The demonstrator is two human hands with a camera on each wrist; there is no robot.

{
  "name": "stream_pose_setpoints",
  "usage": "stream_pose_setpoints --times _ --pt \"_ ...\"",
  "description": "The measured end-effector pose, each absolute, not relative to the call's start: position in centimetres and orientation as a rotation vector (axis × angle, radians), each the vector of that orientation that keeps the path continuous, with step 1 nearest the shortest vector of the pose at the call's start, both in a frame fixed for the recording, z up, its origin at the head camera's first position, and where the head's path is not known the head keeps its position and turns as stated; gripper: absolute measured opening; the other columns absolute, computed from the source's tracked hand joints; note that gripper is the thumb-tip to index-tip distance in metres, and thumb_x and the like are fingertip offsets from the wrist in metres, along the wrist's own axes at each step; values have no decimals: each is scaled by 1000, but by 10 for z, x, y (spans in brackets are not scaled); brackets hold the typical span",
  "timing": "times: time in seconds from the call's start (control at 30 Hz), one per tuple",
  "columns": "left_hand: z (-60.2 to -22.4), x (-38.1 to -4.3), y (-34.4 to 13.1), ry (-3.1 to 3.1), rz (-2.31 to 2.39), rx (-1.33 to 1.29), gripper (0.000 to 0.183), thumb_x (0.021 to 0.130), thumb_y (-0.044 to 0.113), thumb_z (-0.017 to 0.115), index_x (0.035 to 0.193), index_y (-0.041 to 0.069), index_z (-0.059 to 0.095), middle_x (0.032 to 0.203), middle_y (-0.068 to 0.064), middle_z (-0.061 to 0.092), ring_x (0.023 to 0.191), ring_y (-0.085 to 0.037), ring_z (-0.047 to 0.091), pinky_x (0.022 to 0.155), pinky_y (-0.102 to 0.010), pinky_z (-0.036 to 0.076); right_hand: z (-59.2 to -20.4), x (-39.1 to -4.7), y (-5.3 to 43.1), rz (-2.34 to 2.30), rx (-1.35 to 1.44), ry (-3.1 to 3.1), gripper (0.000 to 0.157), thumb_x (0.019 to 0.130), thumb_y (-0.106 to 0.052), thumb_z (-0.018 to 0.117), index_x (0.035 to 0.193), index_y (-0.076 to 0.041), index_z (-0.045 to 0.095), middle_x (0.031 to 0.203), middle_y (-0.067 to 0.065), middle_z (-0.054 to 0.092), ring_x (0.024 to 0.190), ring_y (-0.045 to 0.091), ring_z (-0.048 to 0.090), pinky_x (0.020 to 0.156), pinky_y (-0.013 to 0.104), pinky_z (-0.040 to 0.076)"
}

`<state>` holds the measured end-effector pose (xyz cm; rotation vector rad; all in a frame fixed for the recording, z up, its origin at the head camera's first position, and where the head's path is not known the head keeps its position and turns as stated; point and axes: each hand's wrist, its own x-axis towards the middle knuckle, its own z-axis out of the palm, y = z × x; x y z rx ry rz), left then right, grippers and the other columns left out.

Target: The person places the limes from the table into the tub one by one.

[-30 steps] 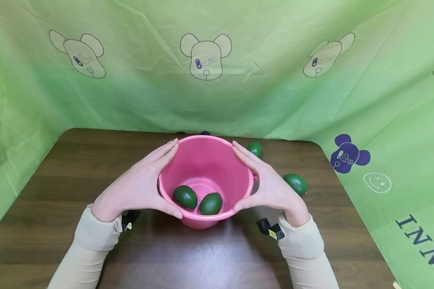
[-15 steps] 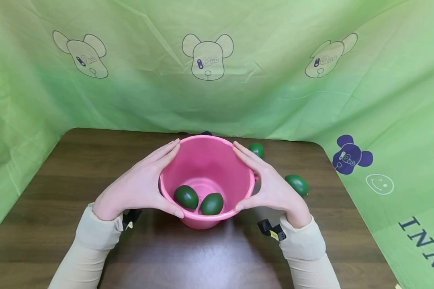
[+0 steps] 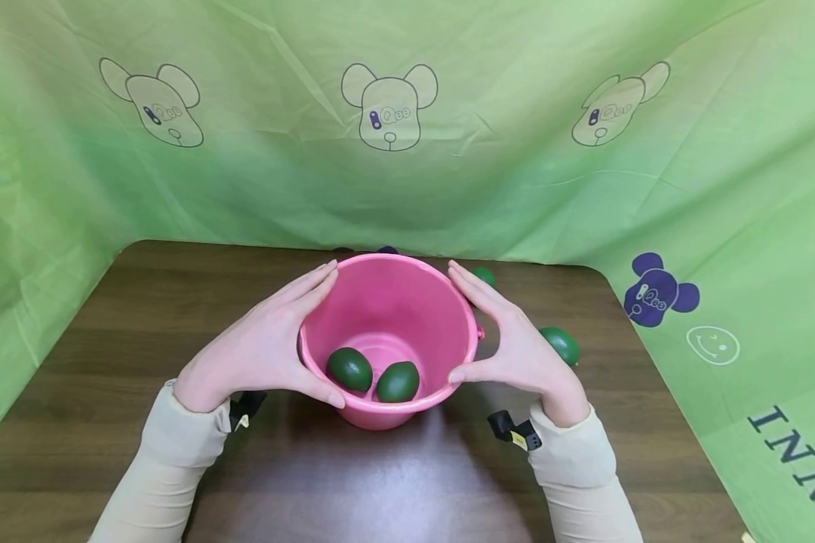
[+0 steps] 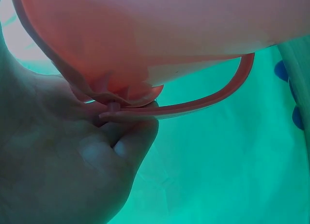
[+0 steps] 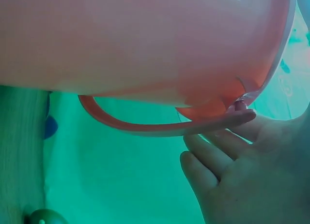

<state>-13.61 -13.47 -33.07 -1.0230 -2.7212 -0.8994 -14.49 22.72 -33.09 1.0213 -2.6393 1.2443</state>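
A pink bucket (image 3: 397, 305) stands at the middle of the wooden table, its mouth tipped toward me in the head view. Two dark green oval fruits (image 3: 349, 369) lie inside on the near side. My left hand (image 3: 258, 351) grips the left of the rim, thumb in front and fingers behind. In the left wrist view its fingers curl near the root of the pink handle (image 4: 203, 105). At the right rim, my right hand (image 3: 516, 343) has its fingers spread loosely, thumb tip right at the edge. The right wrist view shows those fingers relaxed below the handle (image 5: 145, 128).
Two more green fruits lie on the table to the right: one (image 3: 562, 345) beyond my right wrist, the other (image 3: 484, 277) farther back, partly covered by my fingers. A green printed curtain (image 3: 394, 188) hangs behind the table (image 3: 156, 302) and along its sides.
My right hand has shifted slightly right and its fingers have loosened from the bucket's rim. The left hand, the bucket and the fruits inside stay in place.
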Motion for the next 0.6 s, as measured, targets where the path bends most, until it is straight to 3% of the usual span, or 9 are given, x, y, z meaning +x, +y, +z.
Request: stream_pose_setpoints --times 0.17,0.33,0.6 --pt "-330 -136 -135 -2726 -890 -1020 142 56 87 76 162 8 23 168 8 10 152 -13 14 115 -42 32 -332 -144 230 1229 964 -2661 114 70 -16 95 162 -29 29 165 -9 25 150 17 24 112 57 30" --pt "-330 -135 -135 -2734 -882 -1017 142 56 87 76 162 8 24 168 8 9 152 -13 13 116 -42 31 -332 -144 233 1220 965 -2642 105 76 -12 89 162 -22 30 165 -7 26 150 18 24 115 57 26" --pt "-330 -134 -135 -2740 -877 -1013 142 56 87 75 162 8 24 168 7 10 152 -13 13 116 -43 30 -331 -145 239 1209 955 -2613 99 81 -16 86 162 -20 31 165 -4 28 150 20 25 117 52 25"
